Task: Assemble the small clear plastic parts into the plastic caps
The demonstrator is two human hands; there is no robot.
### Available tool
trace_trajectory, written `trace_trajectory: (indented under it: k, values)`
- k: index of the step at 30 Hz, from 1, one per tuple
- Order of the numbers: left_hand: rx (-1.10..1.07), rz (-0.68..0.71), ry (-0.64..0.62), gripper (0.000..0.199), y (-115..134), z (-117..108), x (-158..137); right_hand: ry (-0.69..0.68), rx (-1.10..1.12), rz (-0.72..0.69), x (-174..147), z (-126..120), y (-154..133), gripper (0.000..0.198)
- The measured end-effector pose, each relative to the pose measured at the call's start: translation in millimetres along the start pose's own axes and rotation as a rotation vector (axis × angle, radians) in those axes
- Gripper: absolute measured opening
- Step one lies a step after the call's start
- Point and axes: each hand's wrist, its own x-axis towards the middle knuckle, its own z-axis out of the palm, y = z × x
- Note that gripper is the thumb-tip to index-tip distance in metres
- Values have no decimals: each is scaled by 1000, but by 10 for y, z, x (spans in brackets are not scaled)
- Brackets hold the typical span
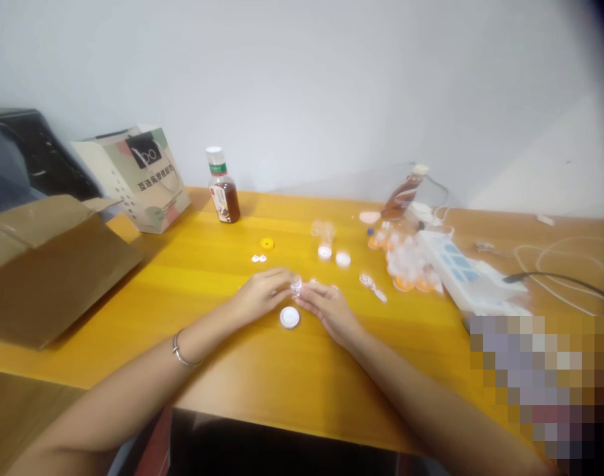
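My left hand and my right hand meet above the table. Between their fingertips they pinch a small white piece with dark specks, too blurred to name further. Just below it, a round white disc-like lid lies on the table. To the right of my right hand is a narrow white strip with dark dots. Beyond the hands are a yellow disc, two little white pieces side by side, and two white round caps, one with a clear blurred part behind it.
An open cardboard box and a paper bag stand at the left. A bottle of brown liquid is near the wall. On the right are another bottle, clear orange-based pieces, a white-blue package and cables.
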Motion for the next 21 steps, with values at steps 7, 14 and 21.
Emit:
trace_trajectory:
  k: [7,14,21]
  values:
    - [-19,-39,55,23,-11,10,4,-7,-6,-9,15,-25,10,21]
    - [55,32,131,27,-51,20,-20,-24,60,-14,10,-23,16,20]
    - [16,-12,144,20,4,51,-14,13,82,-16,11,-11,19,17]
